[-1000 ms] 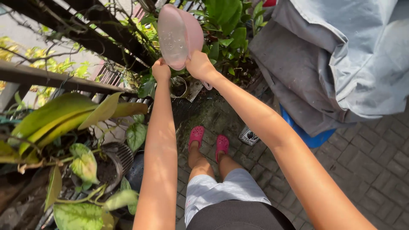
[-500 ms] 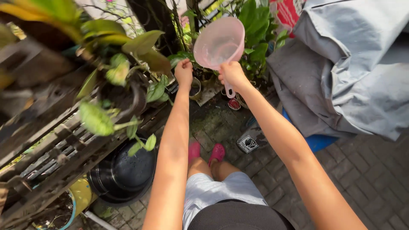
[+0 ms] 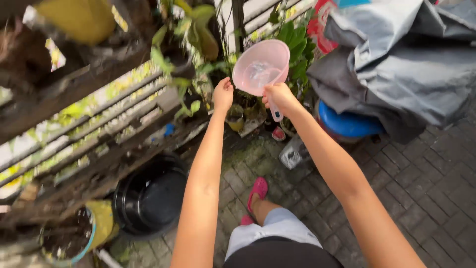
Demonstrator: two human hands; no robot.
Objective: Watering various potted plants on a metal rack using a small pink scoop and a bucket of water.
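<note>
Your right hand (image 3: 278, 95) is closed around the short handle of a pink plastic water scoop (image 3: 261, 67), holding it up at arm's length with its open mouth turned toward you and a little water glinting inside. Your left hand (image 3: 223, 94) is raised just beside the scoop's lower left rim, its fingers curled into a loose fist; whether it touches the rim or grips anything cannot be told. Both arms reach over potted plants (image 3: 295, 42) crowded against a slatted metal fence (image 3: 124, 106). Below the hands a small pot (image 3: 235, 118) stands on mossy brick paving (image 3: 421, 183). A black tub (image 3: 151, 196) sits at lower left beside a yellow pot of soil (image 3: 84, 231). At right, a grey tarpaulin (image 3: 406, 64) drapes over a blue container (image 3: 347, 124). Your pink clog (image 3: 257, 188) shows on the paving beneath your arms.
</note>
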